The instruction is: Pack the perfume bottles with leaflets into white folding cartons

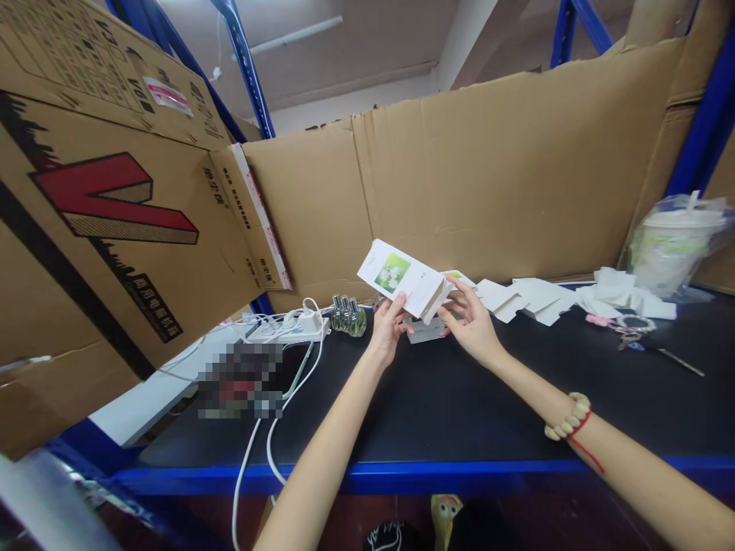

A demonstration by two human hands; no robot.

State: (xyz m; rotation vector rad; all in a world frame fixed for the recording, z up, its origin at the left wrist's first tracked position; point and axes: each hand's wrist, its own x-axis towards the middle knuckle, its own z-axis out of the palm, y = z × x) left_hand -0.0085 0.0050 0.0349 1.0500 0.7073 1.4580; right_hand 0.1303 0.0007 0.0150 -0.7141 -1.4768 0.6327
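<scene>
A white box [402,277] with a green and white flower picture is held tilted above the black table. My left hand [388,329] grips its lower edge, thumb on the printed face. At its right end, where the flaps are, the fingers of my right hand [472,325] are closed on the box. Behind and below my hands, another small white box [428,330] lies on the table, partly hidden. Several small glass bottles [347,317] with silver caps stand together left of my hands.
White folded cartons and papers [545,301] lie at the back right, near keys [635,325] and a bagged cup [677,245]. A power strip [287,329] and white cables are at the left. Cardboard walls [488,176] surround the black table [459,413]; its blue edge is in front.
</scene>
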